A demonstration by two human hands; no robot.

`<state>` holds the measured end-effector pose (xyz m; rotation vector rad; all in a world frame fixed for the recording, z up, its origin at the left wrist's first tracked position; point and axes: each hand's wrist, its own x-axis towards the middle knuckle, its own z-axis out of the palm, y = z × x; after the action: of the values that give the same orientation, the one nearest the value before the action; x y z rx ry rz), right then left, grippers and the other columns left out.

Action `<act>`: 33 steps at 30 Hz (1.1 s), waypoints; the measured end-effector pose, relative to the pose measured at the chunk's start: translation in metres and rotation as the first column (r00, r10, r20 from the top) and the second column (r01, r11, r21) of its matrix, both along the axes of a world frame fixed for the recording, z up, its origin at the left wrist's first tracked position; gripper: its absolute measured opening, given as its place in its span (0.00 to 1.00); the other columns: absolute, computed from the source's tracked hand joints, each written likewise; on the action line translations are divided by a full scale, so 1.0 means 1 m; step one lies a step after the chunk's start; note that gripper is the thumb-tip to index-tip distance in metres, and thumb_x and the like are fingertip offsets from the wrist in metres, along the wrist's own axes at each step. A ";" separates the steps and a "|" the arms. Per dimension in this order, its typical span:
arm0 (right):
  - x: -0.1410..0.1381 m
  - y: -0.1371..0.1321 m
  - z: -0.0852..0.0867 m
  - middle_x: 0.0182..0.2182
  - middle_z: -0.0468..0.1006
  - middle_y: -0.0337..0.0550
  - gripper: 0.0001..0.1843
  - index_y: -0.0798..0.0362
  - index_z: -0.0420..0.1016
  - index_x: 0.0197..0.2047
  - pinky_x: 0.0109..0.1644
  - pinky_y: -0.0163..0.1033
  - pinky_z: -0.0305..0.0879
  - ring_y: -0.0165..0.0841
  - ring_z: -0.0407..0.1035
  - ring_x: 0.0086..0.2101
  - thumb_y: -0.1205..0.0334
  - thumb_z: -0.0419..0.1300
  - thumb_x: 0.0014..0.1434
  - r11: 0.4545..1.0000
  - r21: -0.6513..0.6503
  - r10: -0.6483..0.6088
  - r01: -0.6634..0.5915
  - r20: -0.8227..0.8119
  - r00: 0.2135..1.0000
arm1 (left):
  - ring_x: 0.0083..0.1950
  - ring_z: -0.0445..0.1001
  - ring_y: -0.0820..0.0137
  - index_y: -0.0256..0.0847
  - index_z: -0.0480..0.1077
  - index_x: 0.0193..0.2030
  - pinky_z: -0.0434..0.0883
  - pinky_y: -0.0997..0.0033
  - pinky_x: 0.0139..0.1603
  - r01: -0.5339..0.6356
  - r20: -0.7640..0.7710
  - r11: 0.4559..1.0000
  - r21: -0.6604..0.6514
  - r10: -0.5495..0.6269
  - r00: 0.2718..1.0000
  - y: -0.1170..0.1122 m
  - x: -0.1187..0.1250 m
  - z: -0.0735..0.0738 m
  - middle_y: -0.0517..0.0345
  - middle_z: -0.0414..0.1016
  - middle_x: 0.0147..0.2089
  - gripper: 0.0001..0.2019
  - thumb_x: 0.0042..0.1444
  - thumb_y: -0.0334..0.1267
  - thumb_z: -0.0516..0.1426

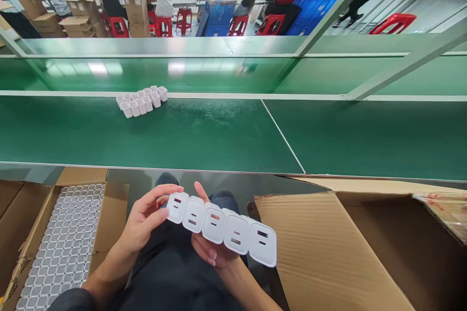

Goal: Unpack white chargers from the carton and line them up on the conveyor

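A row of several white plastic charger housings, each with two slots in its face, is held over my lap. My left hand pinches the left end of the row between thumb and fingers. Under and behind the middle of the row, my right hand supports it, fingers wrapped round from below and partly hidden. The slotted faces point up toward me, and the row slopes down to the right. On the green bench stands a cluster of similar white housings, their tops facing up.
To my left, an open carton holds many white housings in tight rows. At right is a large open cardboard box. Pale metal bars cross the bench. Beyond it, several people sit on red stools near blue crates.
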<state>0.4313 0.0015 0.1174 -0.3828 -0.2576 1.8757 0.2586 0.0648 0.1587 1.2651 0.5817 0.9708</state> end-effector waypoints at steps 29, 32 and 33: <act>-0.003 -0.001 -0.002 0.28 0.79 0.34 0.54 0.36 0.44 0.75 0.14 0.28 0.58 0.22 0.57 0.12 0.33 0.64 0.53 1.000 0.022 0.020 -0.019 -0.054 0.998 | 0.61 0.66 0.59 0.49 0.75 0.49 0.66 0.46 0.65 0.047 -0.259 0.451 0.891 0.422 0.869 -0.001 0.016 0.021 0.51 0.67 0.57 0.14 0.57 0.31 0.63; -0.002 -0.001 0.001 0.32 0.81 0.37 0.52 0.35 0.47 0.74 0.15 0.28 0.57 0.21 0.57 0.13 0.32 0.64 0.53 0.999 0.032 0.017 -0.015 -0.059 0.998 | 0.61 0.67 0.59 0.51 0.77 0.47 0.63 0.40 0.68 0.043 -0.222 0.409 0.912 0.403 0.888 -0.001 0.015 0.020 0.54 0.68 0.56 0.16 0.55 0.26 0.63; -0.002 -0.001 0.002 0.33 0.81 0.37 0.53 0.35 0.47 0.74 0.15 0.28 0.57 0.21 0.57 0.14 0.32 0.64 0.52 0.999 0.030 0.016 -0.015 -0.048 0.999 | 0.60 0.67 0.59 0.51 0.77 0.47 0.63 0.39 0.68 0.043 -0.215 0.400 0.915 0.396 0.893 -0.001 0.014 0.020 0.55 0.68 0.56 0.17 0.54 0.26 0.63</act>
<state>0.4297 0.0007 0.1198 -0.3155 -0.2565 1.8915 0.2728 0.0633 0.1782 2.5130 0.5052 1.2845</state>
